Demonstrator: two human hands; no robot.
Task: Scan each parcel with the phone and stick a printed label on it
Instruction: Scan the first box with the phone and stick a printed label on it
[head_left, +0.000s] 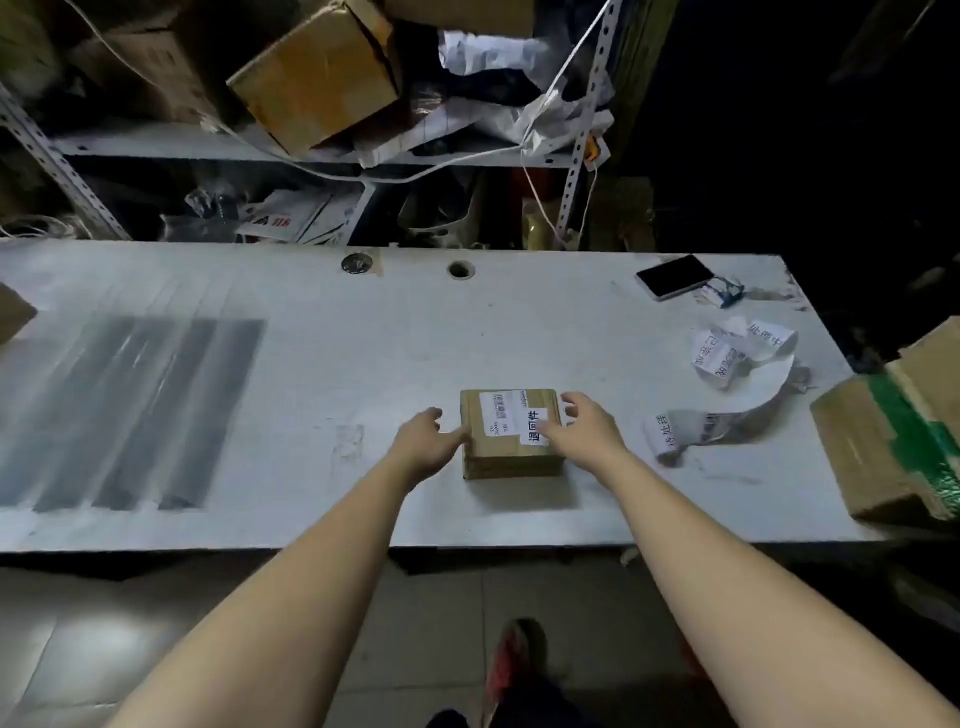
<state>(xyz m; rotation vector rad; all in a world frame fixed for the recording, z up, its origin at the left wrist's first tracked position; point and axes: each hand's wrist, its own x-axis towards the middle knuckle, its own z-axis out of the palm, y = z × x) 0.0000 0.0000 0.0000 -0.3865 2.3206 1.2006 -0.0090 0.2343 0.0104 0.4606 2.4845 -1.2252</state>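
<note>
1. At the middle of the table (311, 374), the left hand (426, 441) has loosely bent fingers, thumb touching the parcel's (511, 457) nine-o'clock side; the right hand (582, 426) spreads relaxed fingers over its three-o'clock edge, gripping nothing.
2. One parcel: small, flat, brown cardboard; two white stickers on top, a barcode label (497, 413) and a printed label (535, 415).
3. One phone (675, 276) at one o'clock; one curled label strip (727, 384) at three o'clock.

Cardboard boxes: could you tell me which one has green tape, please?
The large box at the table's right edge; the central parcel and tilted shelf box have none.
</note>
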